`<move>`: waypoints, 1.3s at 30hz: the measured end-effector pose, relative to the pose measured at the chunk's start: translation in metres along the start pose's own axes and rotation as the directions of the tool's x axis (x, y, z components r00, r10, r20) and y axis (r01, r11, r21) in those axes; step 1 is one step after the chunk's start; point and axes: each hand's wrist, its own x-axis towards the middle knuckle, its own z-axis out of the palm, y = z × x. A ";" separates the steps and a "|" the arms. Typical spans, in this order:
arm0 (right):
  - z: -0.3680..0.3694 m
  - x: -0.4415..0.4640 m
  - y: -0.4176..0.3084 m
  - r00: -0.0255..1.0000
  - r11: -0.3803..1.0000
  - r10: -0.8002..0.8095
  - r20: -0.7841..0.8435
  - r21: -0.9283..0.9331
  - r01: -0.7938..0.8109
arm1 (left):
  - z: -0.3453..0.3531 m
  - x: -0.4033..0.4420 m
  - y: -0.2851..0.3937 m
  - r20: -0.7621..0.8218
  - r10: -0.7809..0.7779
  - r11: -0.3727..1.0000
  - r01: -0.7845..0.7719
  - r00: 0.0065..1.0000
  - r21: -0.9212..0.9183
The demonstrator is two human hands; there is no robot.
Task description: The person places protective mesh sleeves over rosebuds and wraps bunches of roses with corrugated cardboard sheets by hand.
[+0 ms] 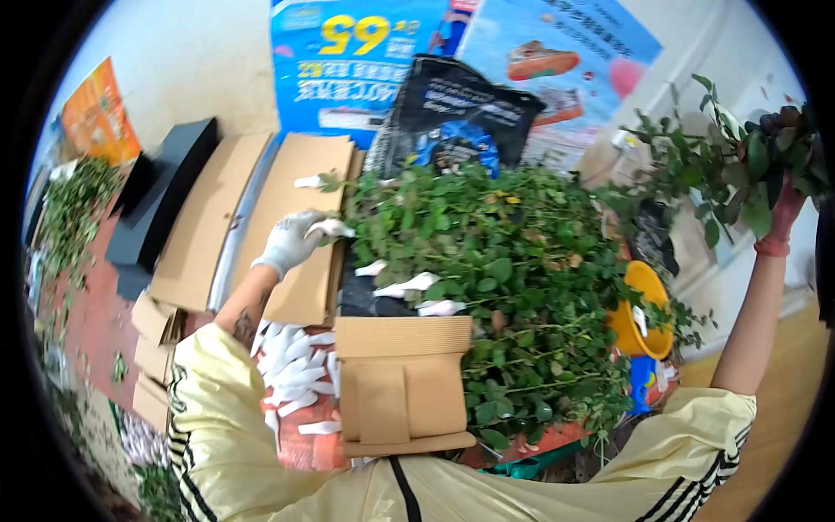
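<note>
My left hand (291,242), in a white glove, closes its fingers on a white-sleeved flower head (331,228) at the left edge of a large pile of leafy stems (522,270). Other white-sleeved heads (409,285) poke out from the same side of the pile. Raised at the far right, my right hand (784,217), in a pinkish glove, is wrapped round a bunch of leafy stems (761,152). The leaves hide part of its fingers. In front of my body lies a folded piece of corrugated cardboard (404,383).
Loose white sleeves (296,361) lie left of the cardboard. Flat cardboard sheets (300,187) and a black box (165,200) stand on the left. A yellow basin (642,304) sits right of the pile. Behind it are a black bag (457,109) and a blue poster (348,65).
</note>
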 end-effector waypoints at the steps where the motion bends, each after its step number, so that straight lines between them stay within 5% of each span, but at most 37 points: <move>1: 0.016 -0.007 0.004 0.999 0.960 0.007 0.039 -0.280 0.004 | -0.003 -0.002 -0.008 -0.027 -0.022 0.998 0.024 0.999 0.058; 3: 0.045 -0.015 0.009 0.994 0.648 0.031 0.102 -0.759 0.058 | 0.004 -0.004 -0.032 -0.080 -0.077 0.993 0.084 0.994 0.087; 5: 0.074 -0.014 0.021 0.991 0.404 0.055 0.126 -0.910 0.094 | 0.009 0.001 -0.040 -0.089 -0.080 0.991 0.089 0.993 0.097; 8: 0.146 -0.015 0.064 0.911 0.484 -0.240 0.335 -0.773 0.411 | 0.017 0.007 -0.036 -0.062 -0.052 0.988 0.060 0.997 0.145; 10: 0.195 -0.022 0.045 0.872 0.624 -0.347 0.345 -0.609 0.489 | 0.030 0.018 -0.041 0.008 -0.023 0.977 0.021 1.000 0.212; 11: 0.216 -0.022 0.019 0.825 0.528 -0.304 0.476 -0.637 0.562 | 0.034 0.021 -0.035 0.014 -0.013 0.979 0.009 1.000 0.202; 15: 0.239 -0.024 0.038 0.882 0.547 -0.129 0.454 -0.709 0.445 | 0.044 0.034 -0.021 0.156 -0.013 0.910 -0.053 0.988 0.411; 16: 0.233 -0.026 0.059 0.842 0.483 -0.297 0.450 -0.690 0.539 | 0.039 0.042 -0.018 0.337 -0.081 0.933 -0.047 0.938 0.356; 17: 0.236 -0.025 0.060 0.843 0.486 -0.298 0.447 -0.689 0.537 | 0.028 0.050 -0.006 0.508 -0.136 0.952 -0.029 0.850 0.303; 19: 0.239 -0.030 0.055 0.897 0.596 -0.147 0.416 -0.687 0.416 | 0.016 0.067 -0.024 0.600 -0.150 0.977 0.026 0.786 0.210; 21: 0.249 -0.036 0.057 0.942 0.656 -0.033 0.334 -0.704 0.272 | -0.002 0.091 -0.027 0.593 -0.284 0.943 0.330 0.754 0.031; 23: 0.245 -0.038 0.078 0.947 0.665 -0.004 0.322 -0.706 0.243 | 0.011 0.114 -0.058 0.221 -0.258 0.954 0.211 0.941 0.213; 24: 0.228 -0.043 0.133 0.940 0.624 -0.168 0.297 -0.707 0.335 | 0.022 0.120 -0.076 0.118 -0.201 0.943 0.160 0.972 0.292; 25: 0.243 -0.046 0.110 0.914 0.505 -0.225 0.338 -0.762 0.406 | 0.033 0.130 -0.092 0.012 -0.126 0.926 0.113 0.992 0.361; 27: 0.249 -0.049 0.114 0.885 0.473 -0.248 0.393 -0.748 0.465 | 0.049 0.138 -0.101 0.024 -0.142 0.868 0.113 0.990 0.483; 30: 0.267 -0.044 0.099 0.882 0.582 -0.015 0.471 -0.713 0.391 | 0.074 0.140 -0.114 0.042 -0.140 0.802 0.088 0.989 0.590; 32: 0.274 -0.047 0.108 0.864 0.532 -0.051 0.501 -0.718 0.448 | 0.079 0.139 -0.113 0.129 -0.106 0.750 -0.006 0.986 0.662; 39: 0.299 -0.040 0.106 0.865 0.520 -0.029 0.501 -0.731 0.441 | 0.040 0.128 -0.102 0.287 -0.324 0.834 0.129 0.901 0.536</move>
